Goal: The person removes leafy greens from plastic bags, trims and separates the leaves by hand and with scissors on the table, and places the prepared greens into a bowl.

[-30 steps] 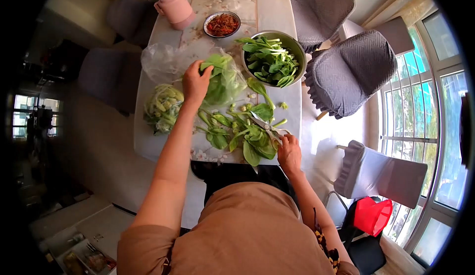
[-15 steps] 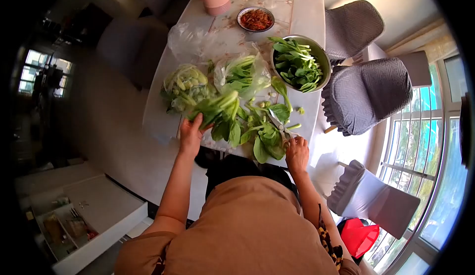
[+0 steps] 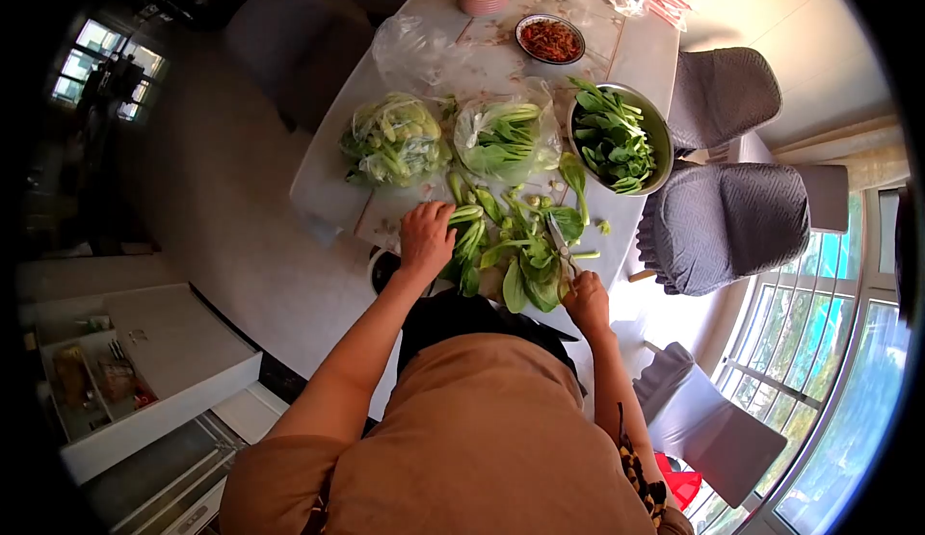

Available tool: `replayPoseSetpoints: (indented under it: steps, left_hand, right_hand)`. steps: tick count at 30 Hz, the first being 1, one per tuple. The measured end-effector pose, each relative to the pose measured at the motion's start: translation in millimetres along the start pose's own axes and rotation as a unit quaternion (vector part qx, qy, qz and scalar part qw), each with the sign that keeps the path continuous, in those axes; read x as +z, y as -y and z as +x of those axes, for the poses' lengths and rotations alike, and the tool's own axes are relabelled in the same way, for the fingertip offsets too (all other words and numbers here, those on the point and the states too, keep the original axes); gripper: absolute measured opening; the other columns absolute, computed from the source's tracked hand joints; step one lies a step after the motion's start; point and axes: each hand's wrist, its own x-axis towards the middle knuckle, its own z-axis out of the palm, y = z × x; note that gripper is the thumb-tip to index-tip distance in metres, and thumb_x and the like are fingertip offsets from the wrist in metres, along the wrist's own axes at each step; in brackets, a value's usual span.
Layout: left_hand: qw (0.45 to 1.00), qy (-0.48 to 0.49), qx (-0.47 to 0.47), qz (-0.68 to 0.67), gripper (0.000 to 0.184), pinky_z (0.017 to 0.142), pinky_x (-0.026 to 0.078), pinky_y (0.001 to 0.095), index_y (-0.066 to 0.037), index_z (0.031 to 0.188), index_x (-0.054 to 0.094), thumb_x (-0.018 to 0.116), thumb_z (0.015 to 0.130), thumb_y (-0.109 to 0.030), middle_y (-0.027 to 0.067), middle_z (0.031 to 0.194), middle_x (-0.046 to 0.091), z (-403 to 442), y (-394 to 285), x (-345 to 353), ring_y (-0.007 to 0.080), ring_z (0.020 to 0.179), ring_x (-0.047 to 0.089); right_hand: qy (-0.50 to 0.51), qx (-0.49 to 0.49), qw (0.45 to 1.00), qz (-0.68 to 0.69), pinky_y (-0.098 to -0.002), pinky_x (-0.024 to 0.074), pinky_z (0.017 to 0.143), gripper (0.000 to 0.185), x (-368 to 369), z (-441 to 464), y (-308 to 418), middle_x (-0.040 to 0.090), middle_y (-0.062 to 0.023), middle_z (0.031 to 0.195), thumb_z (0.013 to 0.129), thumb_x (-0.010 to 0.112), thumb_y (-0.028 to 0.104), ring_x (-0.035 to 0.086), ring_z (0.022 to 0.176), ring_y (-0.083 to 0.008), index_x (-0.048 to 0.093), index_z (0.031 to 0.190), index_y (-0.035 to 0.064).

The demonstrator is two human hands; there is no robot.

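Green leafy stalks sit under our left hand, its fingers curled over them; our right hand closes narrowly around 1 pair of scissors.

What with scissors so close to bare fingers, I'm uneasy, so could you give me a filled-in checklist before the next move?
1. Right hand on the handle end of the scissors: ok.
2. Left hand apart from the blades: ok, it is at the bunch of greens.
3. Left hand's grip firm: cannot tell, the back of the hand hides it.
4. Space around the blades free of loose greens: not ok, they lie right beside them.
5. Loose greens well back from the near edge of the table: not ok, some leaves reach it.
6. Metal bowl upright: ok.
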Motion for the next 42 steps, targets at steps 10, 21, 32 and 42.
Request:
replayPoseSetpoints:
  steps: [10,21,32,42]
  left_hand:
    - [0.972,0.021,-0.111,-0.207,0.028,0.083,0.051,0.0422,-0.009,0.120,0.061,0.070,0.094,-0.016,0.0107,0.098,0.056,18,24,-19,0.0285,0.090,0.061]
    - [0.687,0.330,-0.142,-0.632,0.030,0.083,0.050,0.0336,-0.002,0.128,0.045,0.051,0.105,-0.021,0.0061,0.094,0.059,1,-49,-48,0.0149,0.084,0.058]
    - [0.791,0.358,-0.092,-0.488,0.045,0.064,0.046,0.0283,-0.001,0.138,0.049,0.054,0.105,-0.031,0.0001,0.077,0.051,2,-65,-37,0.0087,0.069,0.050]
    - [0.831,0.391,0.023,-0.396,0.029,0.061,0.042,0.0318,0.000,0.106,0.058,0.056,0.104,-0.029,0.0023,0.071,0.048,-3,-53,0,0.0114,0.068,0.043]
  right_hand:
    - [0.005,0.113,0.990,0.086,-0.0426,0.0506,0.064,0.066,-57,-19,46,0.066,-0.0110,0.077,0.076,0.086,0.044,0.066,0.069,-0.0301,0.052,0.120,0.0071]
    - [0.283,0.044,0.914,0.288,-0.0411,0.0482,0.096,0.076,-70,-15,104,0.066,-0.0184,0.114,0.086,0.074,0.056,0.064,0.108,-0.0307,0.049,0.135,0.0040]
    - [0.254,0.024,0.946,0.200,-0.0414,0.0509,0.080,0.070,-65,-22,93,0.069,-0.0180,0.091,0.085,0.073,0.057,0.067,0.088,-0.0279,0.056,0.126,0.0027]
    - [0.245,0.063,0.938,0.236,-0.0351,0.0467,0.060,0.049,-55,-45,75,0.063,-0.0104,0.067,0.081,0.082,0.045,0.058,0.061,-0.0164,0.069,0.105,0.0035]
